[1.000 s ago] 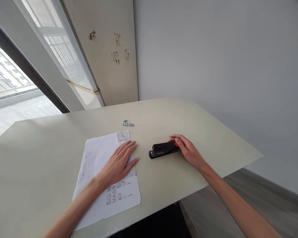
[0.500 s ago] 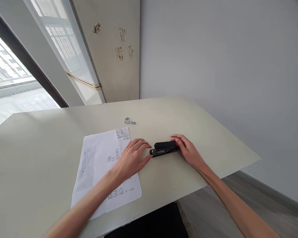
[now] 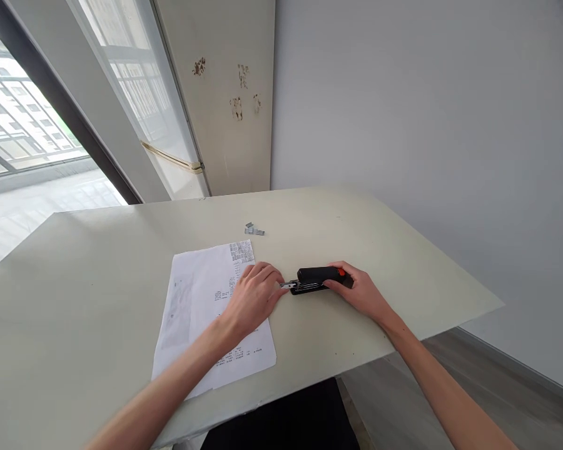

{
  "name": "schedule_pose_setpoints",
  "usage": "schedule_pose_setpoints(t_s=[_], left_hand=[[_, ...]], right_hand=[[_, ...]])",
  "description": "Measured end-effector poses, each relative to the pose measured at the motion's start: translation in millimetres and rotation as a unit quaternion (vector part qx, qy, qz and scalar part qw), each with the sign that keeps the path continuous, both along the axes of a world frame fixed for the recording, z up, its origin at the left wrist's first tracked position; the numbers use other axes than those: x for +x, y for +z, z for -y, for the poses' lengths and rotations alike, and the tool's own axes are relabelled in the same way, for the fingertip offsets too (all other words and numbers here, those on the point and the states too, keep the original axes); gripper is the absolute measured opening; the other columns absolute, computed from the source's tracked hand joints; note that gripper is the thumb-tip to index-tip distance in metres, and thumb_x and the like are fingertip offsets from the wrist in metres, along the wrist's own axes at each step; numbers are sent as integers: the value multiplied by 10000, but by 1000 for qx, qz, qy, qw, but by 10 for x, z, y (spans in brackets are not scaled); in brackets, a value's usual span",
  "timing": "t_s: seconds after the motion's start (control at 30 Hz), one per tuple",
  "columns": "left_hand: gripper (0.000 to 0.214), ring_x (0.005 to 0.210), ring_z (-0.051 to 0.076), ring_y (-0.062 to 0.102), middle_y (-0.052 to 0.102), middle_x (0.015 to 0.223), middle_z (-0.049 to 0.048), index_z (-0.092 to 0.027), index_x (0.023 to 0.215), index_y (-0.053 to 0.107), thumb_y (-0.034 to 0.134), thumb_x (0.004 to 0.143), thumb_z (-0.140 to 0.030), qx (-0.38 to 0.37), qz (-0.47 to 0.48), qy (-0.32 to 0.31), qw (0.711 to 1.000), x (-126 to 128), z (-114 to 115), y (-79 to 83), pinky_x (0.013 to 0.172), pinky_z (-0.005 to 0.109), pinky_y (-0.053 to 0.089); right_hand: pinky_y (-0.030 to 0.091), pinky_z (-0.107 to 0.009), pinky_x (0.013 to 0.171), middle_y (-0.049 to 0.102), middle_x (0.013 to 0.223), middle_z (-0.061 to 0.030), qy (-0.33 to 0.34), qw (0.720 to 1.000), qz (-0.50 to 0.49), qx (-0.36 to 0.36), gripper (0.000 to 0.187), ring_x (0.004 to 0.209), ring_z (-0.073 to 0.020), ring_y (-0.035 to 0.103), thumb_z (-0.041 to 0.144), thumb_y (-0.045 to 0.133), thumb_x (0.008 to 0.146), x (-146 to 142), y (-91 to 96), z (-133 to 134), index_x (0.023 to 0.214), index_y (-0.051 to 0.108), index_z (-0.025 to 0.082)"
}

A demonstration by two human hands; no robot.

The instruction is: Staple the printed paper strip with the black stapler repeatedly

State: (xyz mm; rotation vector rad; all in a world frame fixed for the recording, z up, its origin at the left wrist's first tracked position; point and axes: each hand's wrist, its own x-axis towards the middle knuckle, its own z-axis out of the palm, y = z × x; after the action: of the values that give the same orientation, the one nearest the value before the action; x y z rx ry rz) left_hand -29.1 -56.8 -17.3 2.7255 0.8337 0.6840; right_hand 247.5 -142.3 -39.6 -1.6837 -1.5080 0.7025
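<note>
A black stapler (image 3: 318,275) with a red spot at its rear lies on the table, front end pointing left. My right hand (image 3: 357,289) is wrapped round its rear end, thumb on the near side. From the front sticks out a silvery metal staple tray (image 3: 288,285). My left hand (image 3: 258,289) pinches the tip of that tray between thumb and fingers; the fingertips partly hide it. Under my left hand and forearm lie printed paper sheets (image 3: 206,275), with dark text and a grey picture patch.
Several small strips of silver staples (image 3: 254,230) lie beyond the papers on the pale table (image 3: 380,250). A fridge (image 3: 229,150) with brown stains stands behind the table, beside a grey wall (image 3: 403,112). At left is a window (image 3: 32,119).
My left hand has closed on the stapler's front, and the metal tray now sticks out of it. My right hand has shifted its hold, baring the red spot. The view has turned slightly left.
</note>
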Motion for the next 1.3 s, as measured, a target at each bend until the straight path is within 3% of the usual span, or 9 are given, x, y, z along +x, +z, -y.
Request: schedule_pose_setpoints(t_s=[0.2, 0.3, 0.47, 0.57, 0.7, 0.8, 0.93, 1.07, 1.3], left_hand=[[258, 1112, 266, 661, 734, 1173, 60, -244, 1113, 683, 533, 1064, -448, -28, -18, -3, 999, -284, 3, 76, 963, 455, 526], [335, 1126, 268, 668, 735, 1203, 49, -259, 1170, 674, 560, 1033, -543, -39, -2, 17, 999, -307, -117, 114, 1012, 465, 512], [290, 1108, 287, 650, 736, 1149, 76, -232, 1152, 682, 499, 1051, -434, -37, -12, 129, 991, -160, -683, 180, 973, 455, 520], [280, 1206, 332, 590, 701, 1199, 104, -220, 1213, 671, 561, 987, -343, -42, -47, 174, 983, -19, -1094, 193, 1057, 508, 467], [462, 1200, 365, 585, 680, 1196, 143, -188, 1328, 621, 647, 905, -371, -81, -71, 233, 966, 74, -1491, 162, 1036, 534, 477], [583, 1115, 326, 645, 703, 1164, 140, -157, 1395, 587, 681, 874, -404, -131, -80, 255, 955, 63, -1666, 137, 983, 465, 522], [519, 982, 231, 704, 749, 1136, 86, -205, 1387, 624, 631, 904, -394, -185, -66, 262, 945, 45, -1828, 148, 884, 329, 553], [449, 1036, 260, 700, 763, 1163, 114, -186, 1254, 719, 607, 918, -461, -199, -36, 304, 931, 95, -1984, 166, 858, 330, 553], [178, 911, 252, 714, 793, 863, 58, -212, 771, 790, 798, 733, -386, -246, -28, 313, 917, 253, -2174, 154, 778, 307, 558]], right_hand=[[527, -376, 755, 734, 1078, -46, 17, 1000, -5, -5, 401, 941, -274, 652, 636, 644, 930, -5, -21, 17, 1164, 685, 313], [534, -377, 739, 734, 1101, -53, 19, 1000, 3, 3, 412, 952, -278, 657, 644, 634, 935, -6, -31, 22, 1184, 674, 318], [522, -370, 711, 730, 1086, -62, 20, 999, 21, 20, 416, 905, -263, 640, 642, 615, 951, -7, -16, 23, 1181, 666, 300], [518, -366, 694, 728, 1068, -66, 27, 999, 10, 32, 428, 877, -254, 637, 640, 610, 956, 3, 2, 18, 1191, 660, 286], [531, -362, 735, 727, 1113, -58, 37, 999, 3, 34, 412, 937, -249, 651, 617, 606, 970, 24, 26, 6, 1205, 657, 282], [532, -365, 777, 729, 1136, -52, 38, 999, 7, 33, 385, 987, -249, 654, 584, 616, 976, 34, 36, -2, 1221, 653, 288], [529, -361, 775, 730, 1127, -49, 32, 999, 16, 38, 376, 985, -245, 655, 572, 627, 970, 41, 26, -18, 1215, 657, 288], [517, -366, 812, 732, 1101, -39, 30, 998, 20, 51, 363, 972, -236, 649, 564, 632, 972, 42, 14, -29, 1200, 657, 283], [504, -352, 746, 725, 1115, -46, 31, 999, 5, 27, 402, 960, -244, 639, 596, 631, 962, 36, 11, -23, 1210, 660, 282]])
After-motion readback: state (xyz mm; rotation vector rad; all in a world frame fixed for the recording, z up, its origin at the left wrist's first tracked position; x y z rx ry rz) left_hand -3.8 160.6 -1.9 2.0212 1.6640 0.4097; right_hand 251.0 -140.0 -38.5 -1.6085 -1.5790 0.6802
